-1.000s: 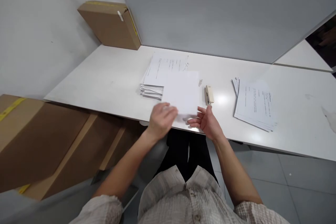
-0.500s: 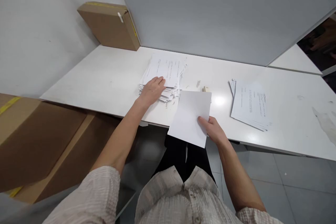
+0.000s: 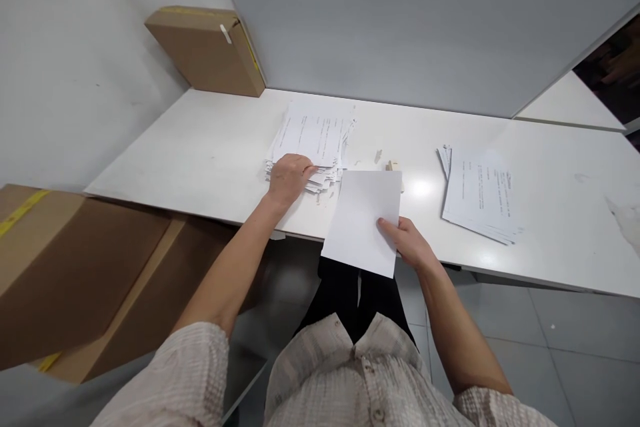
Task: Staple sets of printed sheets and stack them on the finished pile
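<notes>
My left hand (image 3: pixel 289 179) is at the near right edge of an uneven stack of printed paper sheets (image 3: pixel 316 130). Its fingers are curled and the thumb meets them at the top sheet's edge in a pinch. In my right hand (image 3: pixel 407 240) is a sheet of white paper (image 3: pixel 363 220), blank side up, gripped at its right edge with the thumb on top. That sheet overhangs the table's front edge; whether others lie beneath it is hidden. A small beige object (image 3: pixel 394 166) shows partly behind its upper corner.
Several printed sheets lie in a fanned pile (image 3: pixel 480 193) on the right of the white table (image 3: pixel 200 153). A cardboard box (image 3: pixel 210 53) leans in the back left corner. Larger cartons (image 3: pixel 75 267) stand below on the left. Paper scraps (image 3: pixel 379 156) lie mid-table.
My left hand has gone from lying with fingers stretched on the stack to curling and pinching at its near edge. My right hand holds the blank sheet in nearly the same place.
</notes>
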`<move>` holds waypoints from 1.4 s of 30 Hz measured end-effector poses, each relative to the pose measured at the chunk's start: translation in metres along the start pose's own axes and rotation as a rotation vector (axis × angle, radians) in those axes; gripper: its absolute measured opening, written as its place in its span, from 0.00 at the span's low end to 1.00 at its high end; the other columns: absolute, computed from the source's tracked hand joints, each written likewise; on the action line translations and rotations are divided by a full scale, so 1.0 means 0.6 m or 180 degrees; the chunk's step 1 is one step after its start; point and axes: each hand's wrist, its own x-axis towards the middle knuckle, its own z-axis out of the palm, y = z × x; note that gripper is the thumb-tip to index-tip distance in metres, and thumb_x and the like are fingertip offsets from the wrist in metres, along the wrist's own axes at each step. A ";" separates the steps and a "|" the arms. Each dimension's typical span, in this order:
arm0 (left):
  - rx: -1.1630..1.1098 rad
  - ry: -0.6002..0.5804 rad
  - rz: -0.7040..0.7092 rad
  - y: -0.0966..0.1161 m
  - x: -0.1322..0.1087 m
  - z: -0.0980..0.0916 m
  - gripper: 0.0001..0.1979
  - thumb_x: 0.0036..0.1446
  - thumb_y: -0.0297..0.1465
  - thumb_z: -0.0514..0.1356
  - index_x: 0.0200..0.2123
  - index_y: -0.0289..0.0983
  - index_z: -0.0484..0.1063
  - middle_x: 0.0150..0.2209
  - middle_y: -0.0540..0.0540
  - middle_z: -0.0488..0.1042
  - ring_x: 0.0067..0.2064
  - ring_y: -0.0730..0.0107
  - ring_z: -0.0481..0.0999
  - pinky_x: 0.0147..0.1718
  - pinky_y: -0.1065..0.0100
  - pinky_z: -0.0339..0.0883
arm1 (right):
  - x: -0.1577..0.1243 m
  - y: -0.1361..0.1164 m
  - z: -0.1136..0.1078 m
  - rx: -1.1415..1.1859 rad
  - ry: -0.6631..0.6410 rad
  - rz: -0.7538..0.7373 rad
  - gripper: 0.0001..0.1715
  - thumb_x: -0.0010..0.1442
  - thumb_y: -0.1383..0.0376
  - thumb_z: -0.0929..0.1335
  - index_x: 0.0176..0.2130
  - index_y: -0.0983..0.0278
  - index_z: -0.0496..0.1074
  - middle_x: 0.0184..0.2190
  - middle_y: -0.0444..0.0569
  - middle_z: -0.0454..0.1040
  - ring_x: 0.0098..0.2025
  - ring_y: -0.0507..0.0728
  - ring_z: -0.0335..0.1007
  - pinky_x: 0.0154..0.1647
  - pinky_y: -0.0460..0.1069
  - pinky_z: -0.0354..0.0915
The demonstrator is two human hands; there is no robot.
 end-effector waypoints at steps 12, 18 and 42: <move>0.0151 0.0546 0.1196 0.092 -0.118 -0.043 0.08 0.57 0.26 0.56 0.38 0.37 0.75 0.38 0.46 0.78 0.43 0.60 0.74 0.42 0.60 0.66 | -0.072 -0.020 -0.044 0.1050 0.0789 -0.0322 0.22 0.51 0.54 0.71 0.43 0.64 0.73 0.36 0.50 0.79 0.34 0.59 0.76 0.32 0.50 0.71; -0.0183 0.0357 0.1718 0.186 -0.236 -0.030 0.07 0.53 0.21 0.56 0.27 0.34 0.71 0.28 0.44 0.74 0.35 0.64 0.71 0.33 0.63 0.62 | -0.093 0.018 -0.025 0.0651 0.0657 0.0100 0.23 0.50 0.53 0.72 0.42 0.65 0.74 0.33 0.51 0.79 0.31 0.59 0.75 0.29 0.51 0.70; -0.2164 -0.1283 -0.2379 0.161 -0.243 -0.040 0.18 0.51 0.47 0.58 0.29 0.36 0.72 0.28 0.48 0.75 0.30 0.67 0.73 0.29 0.69 0.64 | -0.068 0.052 0.036 -0.2016 0.1739 -0.0354 0.25 0.57 0.45 0.60 0.28 0.63 0.64 0.23 0.48 0.70 0.25 0.56 0.64 0.25 0.48 0.58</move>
